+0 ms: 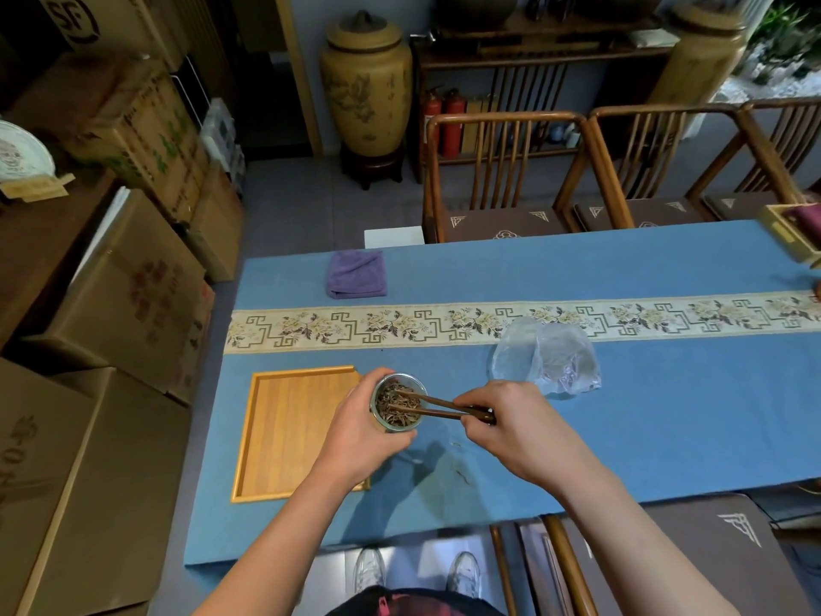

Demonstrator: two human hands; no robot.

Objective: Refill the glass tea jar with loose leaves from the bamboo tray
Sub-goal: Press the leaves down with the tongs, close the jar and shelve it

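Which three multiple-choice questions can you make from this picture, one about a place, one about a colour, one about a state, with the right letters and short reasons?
1. Where does the bamboo tray lie relative to the glass tea jar?
A. left of it
B. behind it
C. right of it

2. What colour is the folded towel?
A. white
B. purple
C. green

3. What is the right hand doing?
A. resting flat on the cloth
B. holding wooden tongs
C. lifting the plastic bag

Answers: 1 A, the tray sits left of the jar held by the left hand. 2 B, it looks purple on the blue cloth. 3 B, the tong tips reach into the jar's leaves.
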